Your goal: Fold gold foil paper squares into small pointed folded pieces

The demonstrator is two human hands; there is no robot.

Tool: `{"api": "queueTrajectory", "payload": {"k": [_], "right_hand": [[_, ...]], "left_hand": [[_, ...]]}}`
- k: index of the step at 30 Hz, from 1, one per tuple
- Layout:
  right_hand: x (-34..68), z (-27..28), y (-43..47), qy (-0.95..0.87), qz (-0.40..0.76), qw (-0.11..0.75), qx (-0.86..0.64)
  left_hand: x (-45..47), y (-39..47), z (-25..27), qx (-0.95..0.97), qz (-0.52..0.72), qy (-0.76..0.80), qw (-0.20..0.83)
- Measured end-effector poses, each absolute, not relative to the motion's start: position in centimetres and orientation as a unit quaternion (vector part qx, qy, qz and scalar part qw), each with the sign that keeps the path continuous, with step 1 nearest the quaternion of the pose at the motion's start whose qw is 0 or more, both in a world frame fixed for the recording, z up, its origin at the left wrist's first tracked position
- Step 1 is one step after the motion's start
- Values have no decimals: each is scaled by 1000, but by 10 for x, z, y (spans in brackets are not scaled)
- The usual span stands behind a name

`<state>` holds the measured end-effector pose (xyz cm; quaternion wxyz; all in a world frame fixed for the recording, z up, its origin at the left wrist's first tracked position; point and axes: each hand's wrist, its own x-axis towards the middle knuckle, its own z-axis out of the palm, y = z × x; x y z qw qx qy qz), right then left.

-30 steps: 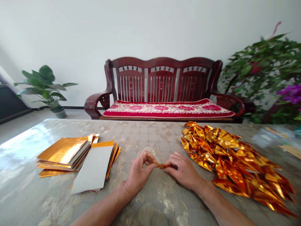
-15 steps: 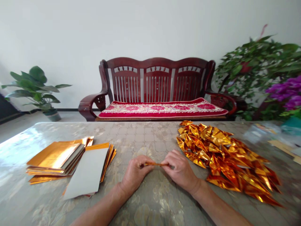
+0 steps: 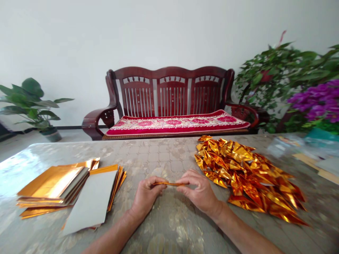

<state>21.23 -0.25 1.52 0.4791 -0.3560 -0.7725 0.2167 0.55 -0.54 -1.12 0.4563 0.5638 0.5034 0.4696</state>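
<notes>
A thin strip of folded gold foil paper [image 3: 171, 183] is stretched level between my two hands, just above the table. My left hand [image 3: 148, 195] pinches its left end between thumb and fingers. The right end sits in the pinch of my right hand [image 3: 198, 192]. Left of my hands lie a stack of gold foil sheets [image 3: 51, 180] and, overlapping it, a second stack with a grey-white sheet [image 3: 91, 201] on top. On the right, close to my right hand, spreads a heap of pointed folded gold foil pieces [image 3: 246, 173].
A patterned tabletop [image 3: 161, 229] lies beneath everything. Clear plastic bags [image 3: 284, 144] and tan card pieces [image 3: 307, 162] rest at its far right. Behind the table stands a dark red wooden bench [image 3: 172, 95], with potted plants [image 3: 33, 106] and purple flowers [image 3: 317, 100] at the sides.
My hands have moved slightly apart, and more of the foil strip shows between them. The whole view has shifted a little, so the scene sits further left.
</notes>
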Motion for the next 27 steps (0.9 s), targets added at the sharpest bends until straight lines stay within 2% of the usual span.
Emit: {"api": "queueTrajectory", "payload": {"k": [11,15,19,27], "right_hand": [[209,15,-4,-758,204,515,-345],[211,12,0,-741,219,528,-352],[212,6,4,-763,203,510,-341],[214,4,4,-806,144,451,-356]], "left_hand": [[9,-5,-5,550,459,497,489],[8,-5,-2,505,515,487,493],[7,-8,3,473,569,445,505],[8,-13,0,496,588,434,469]]}}
